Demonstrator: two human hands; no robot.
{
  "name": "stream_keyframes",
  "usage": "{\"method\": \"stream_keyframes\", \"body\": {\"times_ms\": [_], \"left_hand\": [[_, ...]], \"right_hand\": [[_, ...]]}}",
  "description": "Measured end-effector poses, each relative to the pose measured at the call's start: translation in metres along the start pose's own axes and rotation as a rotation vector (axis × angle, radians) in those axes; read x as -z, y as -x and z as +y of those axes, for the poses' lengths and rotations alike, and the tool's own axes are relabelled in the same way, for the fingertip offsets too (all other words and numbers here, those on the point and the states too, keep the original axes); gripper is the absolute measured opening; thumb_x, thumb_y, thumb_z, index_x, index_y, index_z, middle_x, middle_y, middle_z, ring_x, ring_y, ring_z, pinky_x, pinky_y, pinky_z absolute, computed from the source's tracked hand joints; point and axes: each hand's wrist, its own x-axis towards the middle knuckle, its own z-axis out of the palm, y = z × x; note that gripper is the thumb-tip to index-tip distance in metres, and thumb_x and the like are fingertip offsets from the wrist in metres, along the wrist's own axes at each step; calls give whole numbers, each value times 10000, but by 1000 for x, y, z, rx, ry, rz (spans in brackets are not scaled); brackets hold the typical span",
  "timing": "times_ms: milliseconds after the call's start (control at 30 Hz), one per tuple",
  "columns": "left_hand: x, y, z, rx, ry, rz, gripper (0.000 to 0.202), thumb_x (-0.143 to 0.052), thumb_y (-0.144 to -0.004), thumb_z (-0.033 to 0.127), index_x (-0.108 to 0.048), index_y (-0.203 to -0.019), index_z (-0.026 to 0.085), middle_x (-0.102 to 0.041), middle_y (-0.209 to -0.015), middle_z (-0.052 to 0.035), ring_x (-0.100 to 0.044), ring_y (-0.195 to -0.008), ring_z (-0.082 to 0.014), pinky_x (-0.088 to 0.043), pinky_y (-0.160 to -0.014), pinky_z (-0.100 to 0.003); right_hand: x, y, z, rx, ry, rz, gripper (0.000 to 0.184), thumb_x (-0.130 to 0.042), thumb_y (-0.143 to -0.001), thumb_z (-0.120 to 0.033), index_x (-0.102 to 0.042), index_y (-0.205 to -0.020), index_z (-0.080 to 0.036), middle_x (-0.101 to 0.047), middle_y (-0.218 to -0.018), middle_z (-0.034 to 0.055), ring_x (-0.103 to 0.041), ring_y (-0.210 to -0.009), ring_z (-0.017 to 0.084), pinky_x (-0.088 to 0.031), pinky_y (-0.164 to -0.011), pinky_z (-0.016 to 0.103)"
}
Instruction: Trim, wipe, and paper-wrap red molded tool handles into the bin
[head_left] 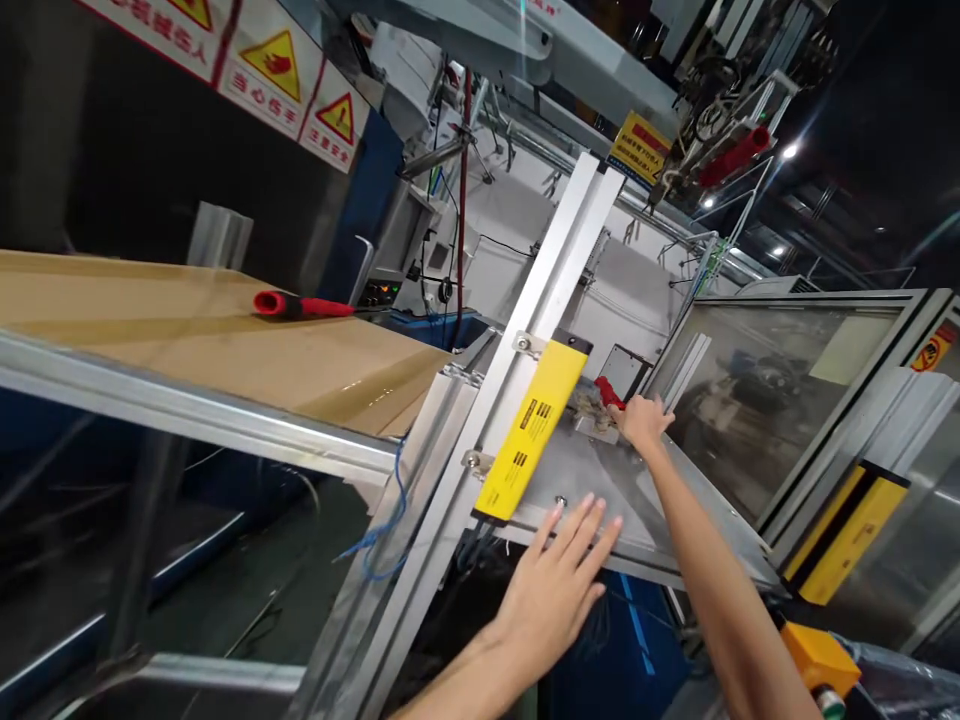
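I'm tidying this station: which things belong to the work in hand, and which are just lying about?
Probably in use:
red item at the right hand
metal plate near the left hand

Apparently just lying about:
red-and-black tool on the brown surface

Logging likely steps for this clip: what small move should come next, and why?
Probably close the right hand around the red part: the hand is right at it, though whether it grips is unclear. The left hand is open by the near edge of the metal plate, holding nothing visible.

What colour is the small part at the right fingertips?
The part is red; head view.
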Motion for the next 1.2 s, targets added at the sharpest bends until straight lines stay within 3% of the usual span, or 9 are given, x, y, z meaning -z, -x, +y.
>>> {"method": "stream_keyframes", "body": {"times_ms": [100, 267, 633, 833, 933, 1000, 1100, 1200], "left_hand": [[-1, 0, 3, 6, 11, 22, 543, -341, -1009, 380, -361, -1529, 225, -506, -1511, -46, -323, -1456, -217, -183, -1179, -404], [0, -3, 0, -13, 15, 126, 510, -369, -1003, 429, -466, -1465, 234, -552, -1465, -11, -356, -1401, -205, -165, -1153, -387], [4, -3, -4, -54, 66, 146, 489, -432, -986, 409, -499, -1427, 209, -576, -1438, -15, -399, -1345, -207, -150, -1124, -393], [3, -3, -4, -54, 96, 131, 510, -423, -993, 399, -454, -1459, 193, -570, -1450, -25, -419, -1355, -206, -169, -1125, -385], [5, -5, -2, -60, 129, 78, 550, -430, -993, 389, -391, -1497, 172, -531, -1488, -49, -424, -1382, -221, -237, -1125, -381], [16, -1, -6, -78, 186, 32, 612, -469, -975, 409, -339, -1522, 167, -471, -1535, -82, -410, -1411, -254, -292, -1131, -402], [55, 14, -28, -176, 333, -9, 719, -567, -917, 456, -317, -1523, 161, -410, -1568, -125, -356, -1456, -289, -338, -1156, -427], [108, 30, -73, -309, 474, 79, 466, -497, -977, 307, -433, -1432, 229, -599, -1414, -51, -448, -1399, -182, -343, -1182, -343]], "right_hand": [[-9, -6, -11, 32, 20, -8, 523, -369, -967, -411, -712, -1101, -39, -688, -1169, 224, -326, -1407, 341, -270, -1001, 522], [-20, -15, -19, 6, 67, -56, 352, -595, -890, -428, -746, -1022, -139, -716, -1139, 206, -421, -1346, 356, -293, -1002, 552], [-16, -7, -19, 20, 69, -93, 309, -556, -898, -356, -747, -1021, -145, -704, -1156, 215, -384, -1381, 374, -276, -1021, 605], [-4, -5, -11, 23, -83, -116, 619, -169, -1022, -442, -734, -1097, -199, -695, -1193, 173, -499, -1281, 346, -296, -1012, 625], [7, -7, -11, 10, -155, -90, 700, -95, -1028, -470, -723, -1134, -178, -683, -1211, 185, -525, -1260, 353, -307, -1019, 633], [17, -5, -10, -1, -191, -55, 764, -37, -1021, -492, -725, -1132, -177, -681, -1211, 182, -514, -1282, 357, -308, -1034, 633], [34, 21, 4, 56, -319, 75, 794, -19, -1005, -533, -713, -1158, -178, -680, -1228, 163, -530, -1286, 329, -353, -1060, 563], [49, 86, 34, 289, -646, 304, 666, -207, -983, -600, -693, -1191, -194, -682, -1259, 126, -587, -1234, 308, -427, -1057, 492]]}}
